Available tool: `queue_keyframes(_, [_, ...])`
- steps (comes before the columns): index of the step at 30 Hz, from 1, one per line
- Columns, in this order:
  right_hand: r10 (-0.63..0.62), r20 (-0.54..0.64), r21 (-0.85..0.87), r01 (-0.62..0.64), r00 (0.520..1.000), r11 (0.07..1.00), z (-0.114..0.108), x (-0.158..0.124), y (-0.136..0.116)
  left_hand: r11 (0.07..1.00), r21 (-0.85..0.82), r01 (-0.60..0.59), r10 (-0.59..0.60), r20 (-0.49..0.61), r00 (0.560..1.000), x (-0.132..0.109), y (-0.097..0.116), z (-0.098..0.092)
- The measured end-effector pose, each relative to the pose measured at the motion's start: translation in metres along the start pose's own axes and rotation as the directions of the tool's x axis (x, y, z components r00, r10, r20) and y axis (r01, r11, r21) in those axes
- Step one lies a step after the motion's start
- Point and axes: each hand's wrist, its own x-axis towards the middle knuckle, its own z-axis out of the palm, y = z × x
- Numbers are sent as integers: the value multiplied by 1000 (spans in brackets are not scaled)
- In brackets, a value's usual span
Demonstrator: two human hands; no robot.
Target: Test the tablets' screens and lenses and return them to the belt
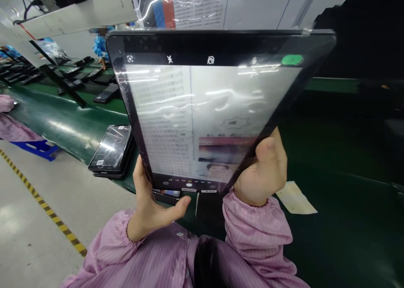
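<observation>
A black tablet [202, 115] is held up tilted in front of me, its lit screen showing a camera view of printed sheets. My right hand [261, 170] grips its lower right edge, thumb at the front and the other fingers hidden behind. At the lower left edge, my left hand [154, 208] supports the tablet with its fingers mostly out of sight behind it. The left thumb sticks out below the bottom edge, off the screen. Partly covered by the tablet, another device [167, 197] lies on the green bench beneath.
To the left, a stack of tablets [110, 149] sits near the edge of the green bench [63, 124]. A pale cloth or paper [296, 197] lies at the right. Farther back, a person in blue [100, 48] works beside several dark devices. A blue stool [41, 149] stands at far left.
</observation>
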Motion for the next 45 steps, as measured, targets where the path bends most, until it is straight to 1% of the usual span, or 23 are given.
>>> queue_keyframes(4, [-31,-60,30,33,998,999,8,2,-5,999,-37,22,-22,16,1000,1,2,1])
queue_keyframes(9, [-104,-101,150,118,989,982,13,5,-11,997,-70,-27,29,23,999,6,3,2])
queue_keyframes(10, [-94,-87,146,106,992,984,10,5,-11,995,-91,-36,41,52,998,6,2,1])
queue_keyframes(12, [-18,-63,128,26,998,991,0,4,-5,988,-149,-45,70,169,983,5,-4,-4])
queue_keyframes(14, [146,-65,99,-139,987,985,-18,0,7,985,-170,-33,85,308,947,0,-15,-13])
queue_keyframes(16, [361,-102,54,-357,927,932,-43,-9,23,996,-85,-32,65,421,905,-9,-30,-25])
queue_keyframes(18, [553,-168,11,-559,816,829,-69,-21,42,995,79,-58,13,487,873,-22,-49,-39])
queue_keyframes(20, [667,-218,-17,-686,713,728,-92,-33,59,968,226,-106,-33,536,844,-36,-69,-52])
queue_keyframes(21, [696,-231,-30,-720,680,693,-100,-39,67,954,273,-128,-48,557,829,-42,-78,-57])
queue_keyframes(23, [721,-250,-57,-753,647,656,-111,-47,81,935,316,-162,-62,595,802,-52,-93,-66])
queue_keyframes(27, [717,-368,-117,-795,592,596,-116,-54,103,932,303,-196,-45,637,770,-57,-109,-72])
queue_keyframes(28, [710,-391,-135,-799,586,586,-118,-56,106,937,287,-199,-32,639,769,-56,-110,-72])
queue_keyframes(29, [690,-397,-163,-786,605,596,-121,-58,108,942,269,-200,-19,640,768,-56,-110,-73])
queue_keyframes(31, [622,-336,-257,-704,707,662,-133,-62,106,951,232,-203,6,644,765,-55,-108,-73])
queue_keyframes(32, [593,-264,-311,-649,761,695,-141,-66,102,955,215,-204,18,644,765,-56,-107,-73])
queue_keyframes(33, [584,-172,-361,-602,794,712,-151,-69,97,958,198,-207,31,648,761,-56,-105,-73])
queue_keyframes(34, [605,-72,-405,-577,793,709,-162,-73,91,961,177,-210,45,654,755,-57,-103,-72])
queue_keyframes(35, [652,25,-444,-576,758,687,-171,-78,84,965,153,-215,63,658,751,-57,-101,-70])
queue_keyframes(37, [745,167,-509,-591,646,626,-187,-88,74,969,96,-229,107,668,736,-56,-98,-64])
queue_keyframes(38, [771,206,-534,-591,602,604,-192,-94,71,968,69,-241,131,682,720,-55,-97,-59])
queue_keyframes(39, [783,231,-550,-586,578,595,-195,-99,70,965,44,-258,154,700,697,-53,-95,-52])
queue_keyframes(41, [770,247,-562,-560,589,609,-196,-108,72,954,-2,-299,199,750,630,-48,-92,-38])
queue_keyframes(45, [717,198,-624,-478,669,618,-185,-117,72,927,-88,-366,274,824,496,-35,-80,-11])
